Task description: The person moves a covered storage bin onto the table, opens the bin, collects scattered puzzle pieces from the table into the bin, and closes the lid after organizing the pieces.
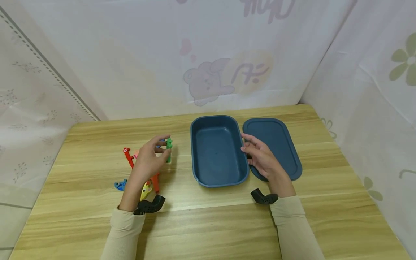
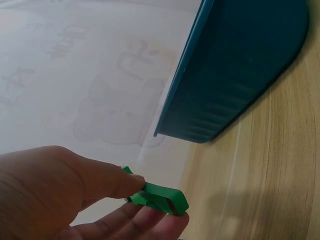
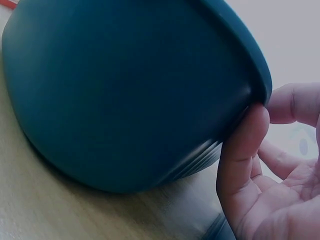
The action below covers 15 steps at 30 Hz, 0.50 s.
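Observation:
My left hand (image 1: 152, 155) pinches a small green toy piece (image 1: 169, 146) between thumb and fingers; the left wrist view shows the green piece (image 2: 159, 196) held at the fingertips, left of the box. A dark blue open box (image 1: 218, 150) stands in the middle of the wooden table (image 1: 211, 224). My right hand (image 1: 258, 153) rests against the box's right wall, the thumb (image 3: 242, 150) touching under the rim of the box (image 3: 125, 95). The box's flat blue lid (image 1: 276, 144) lies just right of it, partly under my right hand.
Several small toy pieces lie by my left wrist: a red one (image 1: 128, 157), a blue one (image 1: 120, 185), a yellow one (image 1: 146, 190). White patterned curtains (image 1: 208, 54) close in the back and both sides.

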Tool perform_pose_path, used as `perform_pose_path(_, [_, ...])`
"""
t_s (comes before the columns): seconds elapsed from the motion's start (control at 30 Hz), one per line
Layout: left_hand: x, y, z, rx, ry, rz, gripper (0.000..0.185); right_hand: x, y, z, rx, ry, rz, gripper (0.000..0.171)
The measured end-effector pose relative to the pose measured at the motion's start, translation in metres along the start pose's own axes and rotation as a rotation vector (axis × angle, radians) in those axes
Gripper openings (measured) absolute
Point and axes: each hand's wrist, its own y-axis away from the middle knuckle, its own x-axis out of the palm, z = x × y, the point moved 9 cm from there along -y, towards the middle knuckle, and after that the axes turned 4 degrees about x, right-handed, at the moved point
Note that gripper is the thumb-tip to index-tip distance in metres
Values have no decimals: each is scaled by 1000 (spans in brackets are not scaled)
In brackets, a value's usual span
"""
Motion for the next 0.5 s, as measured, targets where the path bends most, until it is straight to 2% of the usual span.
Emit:
perform_pose_path(0.23, [1, -1, -1, -4, 27, -12, 51, 1, 0, 1, -3, -11, -3, 65])
perform_pose_path(0.5, [2, -3, -5, 23, 63, -22, 50, 1, 0, 2, -17, -16, 1, 64])
